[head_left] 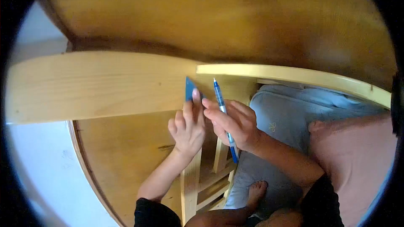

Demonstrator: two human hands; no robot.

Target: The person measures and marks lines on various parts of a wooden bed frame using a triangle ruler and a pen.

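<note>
My left hand (190, 128) presses a small blue triangular piece (190, 87), resembling a set square, against the pale wooden board (101, 86). Its index finger lies on the piece and its other fingers are curled; part of the piece is hidden behind them. Just to the right, my right hand (237, 124) is closed around a blue-and-white pen (219, 94). The pen's tip is bare and points up, away from the board's lower edge, while its blue end sticks out below the hand. Fingertips of both hands come close together near the blue piece.
A curved pale rail (294, 71) runs right from the board. Beneath are a grey-blue cushion (277, 143), a pink pillow (353, 151) and wooden slats (191, 185). A brown wooden panel (219, 17) stands behind. My bare foot (257, 191) rests on the bedding.
</note>
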